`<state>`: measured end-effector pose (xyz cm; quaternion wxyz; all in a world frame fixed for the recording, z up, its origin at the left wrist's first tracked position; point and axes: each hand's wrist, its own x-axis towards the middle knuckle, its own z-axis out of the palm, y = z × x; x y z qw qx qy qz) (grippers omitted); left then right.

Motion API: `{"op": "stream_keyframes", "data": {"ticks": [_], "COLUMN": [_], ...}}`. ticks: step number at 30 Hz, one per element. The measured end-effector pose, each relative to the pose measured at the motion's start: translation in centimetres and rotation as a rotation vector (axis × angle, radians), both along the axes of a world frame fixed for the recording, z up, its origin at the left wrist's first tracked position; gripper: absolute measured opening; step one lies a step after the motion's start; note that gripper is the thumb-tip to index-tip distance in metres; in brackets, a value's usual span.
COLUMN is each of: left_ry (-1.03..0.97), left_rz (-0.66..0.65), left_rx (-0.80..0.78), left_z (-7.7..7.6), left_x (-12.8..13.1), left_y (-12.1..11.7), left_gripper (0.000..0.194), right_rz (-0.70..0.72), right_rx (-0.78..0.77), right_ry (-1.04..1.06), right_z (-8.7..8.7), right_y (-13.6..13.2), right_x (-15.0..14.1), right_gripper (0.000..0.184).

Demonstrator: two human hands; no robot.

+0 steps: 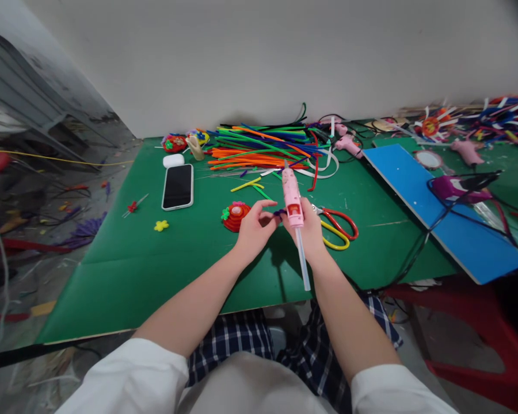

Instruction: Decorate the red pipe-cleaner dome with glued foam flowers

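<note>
My right hand is closed around a pink hot glue gun, its nozzle pointing away from me and a clear glue stick sticking out of the back. Thumb and fingers of my left hand pinch a small dark purple piece of pipe cleaner beside the gun; its shape is partly hidden. Just left of that hand lies a red coiled pipe-cleaner piece with green and pink flowers. Scissors with red and yellow handles rest by my right hand, which partly covers their blades.
Bundled pipe cleaners lie at the back. A phone, a white case and a yellow flower are on the left. To the right, a blue board carries a purple device with black cables.
</note>
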<state>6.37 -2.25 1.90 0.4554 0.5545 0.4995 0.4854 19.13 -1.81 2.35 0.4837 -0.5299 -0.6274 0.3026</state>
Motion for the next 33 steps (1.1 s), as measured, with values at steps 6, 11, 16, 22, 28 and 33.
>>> {"op": "stream_keyframes", "data": {"ticks": [6, 11, 16, 22, 28, 33], "left_ry": [0.219, 0.423, 0.559, 0.544, 0.154, -0.151], "left_rz": [0.062, 0.084, 0.073, 0.074, 0.119, 0.008], "left_rx": [0.119, 0.236, 0.344, 0.370, 0.107, -0.083], "left_z": [0.4, 0.3, 0.0, 0.4, 1.0, 0.6], "left_x": [0.0, -0.2, -0.3, -0.4, -0.4, -0.4], "left_y": [-0.5, -0.7, -0.7, -0.8, -0.5, 0.0], "left_gripper": [0.029, 0.035, 0.038, 0.034, 0.013, 0.025], "right_rz": [0.006, 0.002, 0.001, -0.037, -0.088, -0.039], "right_rx": [0.045, 0.023, 0.011, -0.016, 0.143, 0.335], "right_ry": [-0.054, -0.049, -0.042, 0.004, -0.093, -0.264], "right_z": [0.3, 0.1, 0.2, 0.1, 0.0, 0.2], "right_y": [-0.4, -0.4, -0.4, -0.5, -0.6, -0.7], "right_x": [-0.2, -0.2, -0.2, -0.2, 0.3, 0.4], "right_gripper": [0.020, 0.017, 0.016, 0.017, 0.023, 0.029]}}
